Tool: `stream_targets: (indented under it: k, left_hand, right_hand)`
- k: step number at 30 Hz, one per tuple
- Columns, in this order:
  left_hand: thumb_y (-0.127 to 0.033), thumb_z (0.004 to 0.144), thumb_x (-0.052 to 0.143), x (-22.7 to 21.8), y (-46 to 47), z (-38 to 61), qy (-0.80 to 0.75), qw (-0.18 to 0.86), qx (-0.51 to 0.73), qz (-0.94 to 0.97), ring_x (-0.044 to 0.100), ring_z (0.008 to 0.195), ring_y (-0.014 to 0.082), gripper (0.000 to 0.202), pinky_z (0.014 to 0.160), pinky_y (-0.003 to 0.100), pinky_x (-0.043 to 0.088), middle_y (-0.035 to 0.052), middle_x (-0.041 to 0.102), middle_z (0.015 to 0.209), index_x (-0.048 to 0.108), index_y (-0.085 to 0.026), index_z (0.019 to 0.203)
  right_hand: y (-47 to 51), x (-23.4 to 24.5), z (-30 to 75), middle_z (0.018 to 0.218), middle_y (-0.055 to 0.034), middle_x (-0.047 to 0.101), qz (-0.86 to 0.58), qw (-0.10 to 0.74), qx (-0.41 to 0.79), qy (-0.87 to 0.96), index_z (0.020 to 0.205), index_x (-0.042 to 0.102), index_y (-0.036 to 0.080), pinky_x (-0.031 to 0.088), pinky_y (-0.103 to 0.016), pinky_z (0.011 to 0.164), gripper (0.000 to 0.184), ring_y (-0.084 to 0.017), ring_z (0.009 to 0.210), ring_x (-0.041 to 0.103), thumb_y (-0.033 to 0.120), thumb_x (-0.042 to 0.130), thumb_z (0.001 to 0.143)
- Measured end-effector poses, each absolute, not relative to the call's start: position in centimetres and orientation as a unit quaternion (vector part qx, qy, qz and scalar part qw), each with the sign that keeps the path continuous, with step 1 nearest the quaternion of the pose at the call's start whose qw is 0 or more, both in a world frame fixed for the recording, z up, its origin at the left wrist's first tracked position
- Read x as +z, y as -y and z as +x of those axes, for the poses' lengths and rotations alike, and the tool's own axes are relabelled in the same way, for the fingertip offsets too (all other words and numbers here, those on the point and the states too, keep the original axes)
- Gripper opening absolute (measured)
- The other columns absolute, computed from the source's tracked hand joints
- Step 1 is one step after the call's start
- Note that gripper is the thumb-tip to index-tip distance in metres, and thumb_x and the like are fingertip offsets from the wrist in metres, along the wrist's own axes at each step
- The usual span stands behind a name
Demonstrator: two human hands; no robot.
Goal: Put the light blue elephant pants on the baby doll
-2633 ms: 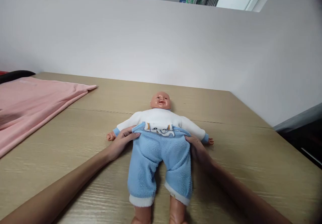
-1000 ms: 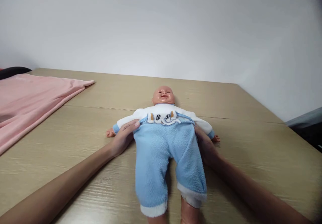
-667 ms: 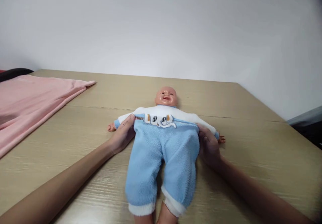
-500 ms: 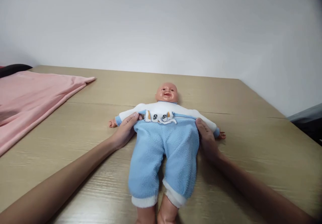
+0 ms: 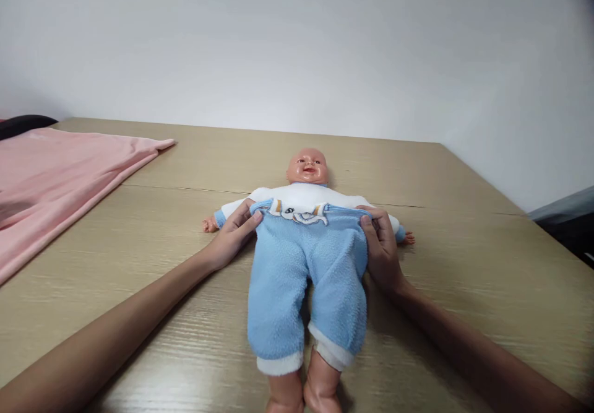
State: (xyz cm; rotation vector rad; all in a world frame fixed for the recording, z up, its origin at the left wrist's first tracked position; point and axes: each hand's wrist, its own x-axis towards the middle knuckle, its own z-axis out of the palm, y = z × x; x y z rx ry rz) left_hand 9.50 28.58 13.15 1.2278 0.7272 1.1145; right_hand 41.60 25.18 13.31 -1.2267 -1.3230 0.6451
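Observation:
A bald baby doll (image 5: 307,166) lies on its back on the table, head toward the wall and feet toward me. It wears a white top (image 5: 299,192) with blue cuffs and fuzzy light blue pants (image 5: 281,277) with white hems. An embroidered animal face on the front is partly covered by the pants' waistband (image 5: 343,210). My left hand (image 5: 236,233) pinches the waistband at its left end. At the right end, my right hand (image 5: 381,246) grips it between thumb and fingers. The band is stretched wide across the doll's middle.
Pink cloth (image 5: 69,178) lies spread on the left of the wooden table (image 5: 464,289), with a black object (image 5: 28,125) behind it. A pale wall (image 5: 297,47) rises beyond the far edge. Something dark (image 5: 568,230) stands past the right edge.
Both hands have drawn the waistband slightly up, so it covers more of the animal face. The pant legs and doll's feet have shifted a little up and to the right.

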Motion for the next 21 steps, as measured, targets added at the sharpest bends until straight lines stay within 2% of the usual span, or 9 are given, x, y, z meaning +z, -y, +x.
stream_targets:
  k: [3, 5, 10, 12, 15, 17, 19, 21]
  left_hand:
    - [-0.053, 0.095, 0.085, 12.9, -28.8, 10.1, -0.314, 0.654, 0.486, 0.487, 0.056, 0.086, 0.0173, 0.035, 0.083, 0.028, 0.045, -0.0007, 0.065, 0.095, 0.069, -0.023, 0.104]
    - [-0.052, 0.095, 0.086, 12.7, -28.9, 10.2, -0.328, 0.645, 0.501, 0.475, 0.052, 0.083, 0.016, 0.036, 0.079, 0.027, 0.042, -0.0014, 0.063, 0.092, 0.067, -0.022, 0.098]
    - [-0.055, 0.097, 0.083, 12.3, -28.8, 10.0, -0.331, 0.602, 0.553, 0.471, 0.053, 0.084, 0.0164, 0.038, 0.079, 0.029, 0.042, -0.0019, 0.062, 0.091, 0.064, -0.022, 0.095]
    - [-0.057, 0.098, 0.082, 12.3, -28.5, 10.1, -0.328, 0.574, 0.571, 0.486, 0.055, 0.085, 0.0172, 0.038, 0.082, 0.03, 0.044, -0.0013, 0.064, 0.091, 0.066, -0.023, 0.095]
    - [-0.061, 0.094, 0.085, 12.7, -28.0, 10.5, -0.335, 0.537, 0.589, 0.503, 0.061, 0.091, 0.0195, 0.041, 0.088, 0.032, 0.047, 0.0, 0.071, 0.093, 0.069, -0.024, 0.101]
    - [-0.063, 0.091, 0.087, 13.0, -27.8, 10.8, -0.337, 0.53, 0.596, 0.501, 0.064, 0.096, 0.0205, 0.044, 0.091, 0.032, 0.048, 0.0006, 0.074, 0.098, 0.07, -0.025, 0.107]
    - [-0.062, 0.092, 0.087, 13.0, -27.6, 10.9, -0.332, 0.525, 0.604, 0.5, 0.064, 0.097, 0.0202, 0.044, 0.09, 0.031, 0.048, 0.0004, 0.074, 0.098, 0.069, -0.025, 0.109]
    - [-0.06, 0.096, 0.083, 12.9, -27.4, 10.9, -0.333, 0.509, 0.61, 0.508, 0.064, 0.095, 0.0202, 0.039, 0.089, 0.032, 0.047, 0.0003, 0.072, 0.096, 0.069, -0.025, 0.109]
  right_hand:
    - [-25.9, 13.0, 41.9, 0.079, 0.0018, 0.049, -0.56, 0.532, 0.309, 0.555, 0.097, 0.056, 0.03, 0.045, -0.036, 0.07, 0.042, -0.023, 0.074, 0.047, 0.071, 0.06, 0.103]
    - [-26.4, 12.8, 42.3, 0.08, 0.0015, 0.05, -0.566, 0.511, 0.325, 0.559, 0.095, 0.058, 0.029, 0.045, -0.036, 0.07, 0.044, -0.023, 0.074, 0.048, 0.073, 0.061, 0.1]
    - [-26.7, 12.7, 43.2, 0.088, -0.0022, 0.063, -0.562, 0.48, 0.331, 0.586, 0.092, 0.064, 0.028, 0.052, -0.038, 0.082, 0.036, -0.026, 0.087, 0.059, 0.063, 0.064, 0.1]
    - [-26.4, 13.6, 43.3, 0.104, -0.0066, 0.071, -0.565, 0.474, 0.273, 0.617, 0.107, 0.067, 0.027, 0.055, -0.044, 0.092, 0.029, -0.029, 0.099, 0.065, 0.056, 0.065, 0.1]
    - [-26.7, 16.7, 42.1, 0.127, -0.0133, 0.072, -0.555, 0.443, 0.112, 0.695, 0.127, 0.066, 0.026, 0.05, -0.055, 0.107, 0.03, -0.035, 0.116, 0.064, 0.044, 0.062, 0.103]
    - [-28.1, 19.6, 40.0, 0.123, -0.0122, 0.074, -0.509, 0.42, 0.087, 0.746, 0.12, 0.071, 0.026, 0.047, -0.055, 0.113, 0.023, -0.034, 0.121, 0.065, 0.037, 0.055, 0.107]
    - [-30.7, 22.4, 36.8, 0.124, -0.0128, 0.078, -0.417, 0.375, 0.105, 0.821, 0.12, 0.073, 0.023, 0.049, -0.052, 0.113, 0.027, -0.032, 0.123, 0.069, 0.028, 0.05, 0.109]
    - [-34.0, 24.3, 32.8, 0.119, -0.0095, 0.082, -0.344, 0.27, 0.157, 0.885, 0.117, 0.078, 0.024, 0.052, -0.049, 0.109, 0.026, -0.031, 0.119, 0.072, 0.02, 0.056, 0.105]
